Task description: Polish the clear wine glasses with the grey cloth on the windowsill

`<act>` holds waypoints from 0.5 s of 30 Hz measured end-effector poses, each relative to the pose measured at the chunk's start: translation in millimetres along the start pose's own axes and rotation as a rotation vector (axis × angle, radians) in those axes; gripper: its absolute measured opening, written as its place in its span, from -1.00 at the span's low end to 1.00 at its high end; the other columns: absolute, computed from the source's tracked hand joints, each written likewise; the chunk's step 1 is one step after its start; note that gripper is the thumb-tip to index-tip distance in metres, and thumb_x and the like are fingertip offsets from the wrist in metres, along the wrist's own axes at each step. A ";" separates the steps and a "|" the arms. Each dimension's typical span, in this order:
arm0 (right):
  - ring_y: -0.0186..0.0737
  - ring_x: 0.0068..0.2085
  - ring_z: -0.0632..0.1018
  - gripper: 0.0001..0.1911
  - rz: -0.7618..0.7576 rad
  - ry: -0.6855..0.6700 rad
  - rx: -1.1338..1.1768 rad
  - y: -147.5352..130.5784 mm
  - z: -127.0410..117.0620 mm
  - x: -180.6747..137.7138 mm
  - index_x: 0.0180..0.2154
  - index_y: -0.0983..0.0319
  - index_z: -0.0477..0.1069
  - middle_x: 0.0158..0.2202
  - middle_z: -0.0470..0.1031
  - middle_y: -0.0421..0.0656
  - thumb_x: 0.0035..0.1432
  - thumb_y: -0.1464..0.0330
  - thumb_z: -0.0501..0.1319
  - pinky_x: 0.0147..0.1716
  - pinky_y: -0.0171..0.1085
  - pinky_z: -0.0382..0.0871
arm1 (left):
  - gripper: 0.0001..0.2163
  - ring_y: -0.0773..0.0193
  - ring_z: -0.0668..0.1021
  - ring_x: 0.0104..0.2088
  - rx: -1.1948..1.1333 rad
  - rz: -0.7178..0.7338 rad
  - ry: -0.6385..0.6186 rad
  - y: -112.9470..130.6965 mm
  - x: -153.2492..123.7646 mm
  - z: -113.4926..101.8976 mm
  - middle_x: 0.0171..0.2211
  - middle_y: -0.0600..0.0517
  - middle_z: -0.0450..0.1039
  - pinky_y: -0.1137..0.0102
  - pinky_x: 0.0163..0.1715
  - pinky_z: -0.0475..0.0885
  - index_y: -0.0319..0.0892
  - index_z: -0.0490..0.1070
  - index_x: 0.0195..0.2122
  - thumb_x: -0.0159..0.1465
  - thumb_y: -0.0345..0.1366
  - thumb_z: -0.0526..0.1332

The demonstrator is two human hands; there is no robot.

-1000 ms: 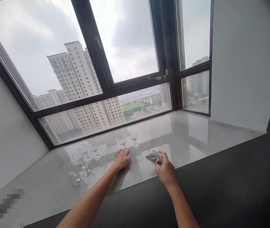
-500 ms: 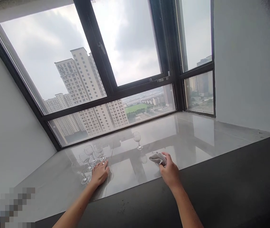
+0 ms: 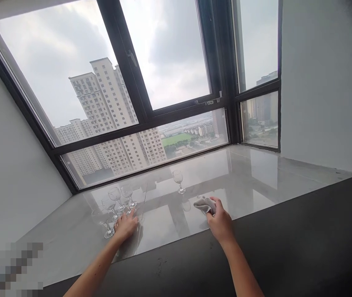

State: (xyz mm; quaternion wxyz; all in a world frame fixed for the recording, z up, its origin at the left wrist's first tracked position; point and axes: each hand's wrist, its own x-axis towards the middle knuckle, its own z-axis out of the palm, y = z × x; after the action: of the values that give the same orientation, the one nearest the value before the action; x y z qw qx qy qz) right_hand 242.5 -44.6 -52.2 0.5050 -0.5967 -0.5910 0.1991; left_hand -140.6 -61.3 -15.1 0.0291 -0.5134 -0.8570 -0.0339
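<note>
Basically, glasses (image 3: pixel 115 194) bunched by your left hand (image 3: pixel 125 226), grip unclear; one lone glass (image 3: pixel 178 177) left apart, near your right hand (image 3: pixel 221 222) clenching the cloth (image 3: pixel 202 203).

A pixelated patch (image 3: pixel 9 268) blots the corner left of the left hand (image 3: pixel 125 226), which hides the foot of the nearest of the overlapping wine glasses (image 3: pixel 116 199), their count unclear. The right hand (image 3: pixel 221 222) covers part of a grey cloth (image 3: pixel 201 203).
</note>
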 end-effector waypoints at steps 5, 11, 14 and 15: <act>-0.11 -0.26 0.56 -0.54 0.010 -0.009 -0.018 -3.0 -1.6 -0.6 0.13 0.14 0.24 -0.15 0.58 -0.09 0.17 0.34 0.05 -0.40 -0.31 0.22 | -0.49 -0.18 0.11 0.35 -0.177 -0.050 0.110 30.7 -31.6 7.1 0.36 -0.20 0.05 0.00 0.26 0.09 -0.15 0.22 0.26 0.27 -0.23 0.06; -0.09 -0.24 0.56 -0.53 0.026 -0.013 -0.032 -5.7 -2.1 -0.4 0.12 0.12 0.23 -0.15 0.58 -0.12 0.15 0.39 0.07 -0.38 -0.30 0.21 | -0.44 -0.02 0.15 0.34 -0.249 0.489 -0.001 118.3 -36.6 7.1 0.35 -0.15 0.09 0.15 0.31 0.07 -0.13 0.25 0.27 0.19 -0.35 0.09; -0.07 -0.19 0.57 -0.52 0.040 0.003 -0.038 -6.5 -0.7 0.3 0.12 0.13 0.24 -0.11 0.58 -0.10 0.14 0.41 0.08 -0.34 -0.29 0.22 | -0.38 -0.09 0.12 0.36 -0.232 0.570 -0.008 170.3 -17.3 6.1 0.40 -0.13 -0.01 0.09 0.32 0.02 -0.07 0.15 0.35 0.21 -0.37 0.08; -0.07 -0.18 0.58 -0.52 0.043 0.006 -0.045 -6.9 -0.2 0.5 0.12 0.14 0.25 -0.11 0.58 -0.09 0.14 0.42 0.08 -0.33 -0.28 0.22 | -0.37 -0.11 0.13 0.36 -0.227 0.567 -0.023 186.0 -10.0 6.3 0.41 -0.14 -0.03 0.06 0.32 0.02 -0.07 0.11 0.37 0.22 -0.36 0.07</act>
State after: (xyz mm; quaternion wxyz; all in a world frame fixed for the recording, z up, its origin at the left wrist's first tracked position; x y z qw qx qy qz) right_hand 239.4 -45.6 -46.1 0.4888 -0.6212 -0.5807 0.1948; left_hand 28.1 18.0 -16.9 -0.0298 -0.7325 -0.6704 -0.1145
